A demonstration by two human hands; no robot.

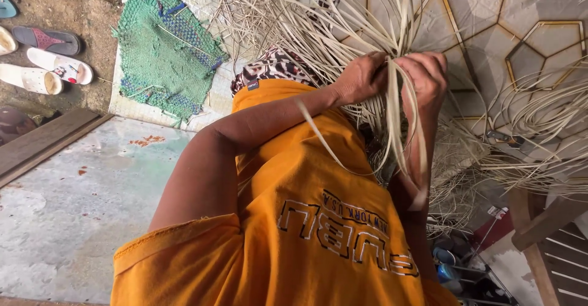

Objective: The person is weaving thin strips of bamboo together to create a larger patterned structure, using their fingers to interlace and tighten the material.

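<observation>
While a green woven mat [164, 55] lies on the floor at the left beyond pale sandals [46, 67], the person in an orange printed shirt [294, 220] works centrally: the left hand [361, 78] is clenched around a bundle of long pale cane weaving strips [392, 98], and the right hand [427, 76], just beside it, grips the same strips, which fan out over the patterned floor [527, 24].

A patterned floor [539, 12] carries loose pale cane strips [545, 116] and a green woven mat [162, 52].
</observation>
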